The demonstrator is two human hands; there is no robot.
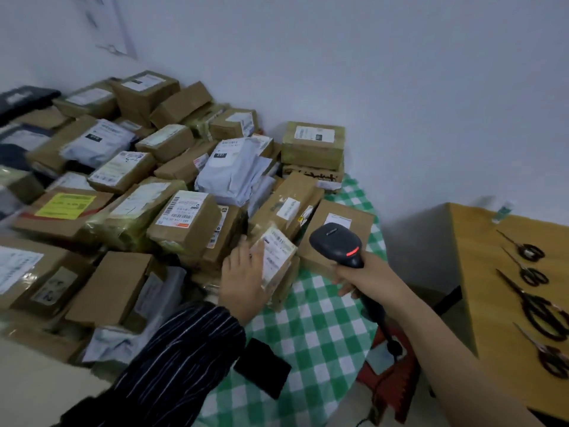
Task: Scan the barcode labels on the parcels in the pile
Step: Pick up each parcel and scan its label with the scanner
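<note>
A pile of cardboard parcels [184, 223] and white mailer bags [234, 177] with barcode labels covers a table with a green checked cloth [320, 322]. My left hand [243, 282] holds a small brown parcel [278, 266] tilted up at the pile's near right edge, its white label facing me. My right hand [357, 278] grips the handle of a black barcode scanner [337, 243], whose red light is lit. The scanner head hovers just right of the held parcel, above a flat brown box [338, 223].
A black flat object [263, 366] lies on the cloth near my left sleeve. The scanner's cable runs down to a red stool [391, 380]. At the right stands a wooden table [492, 288] with several black scissors [535, 312]. White walls stand behind.
</note>
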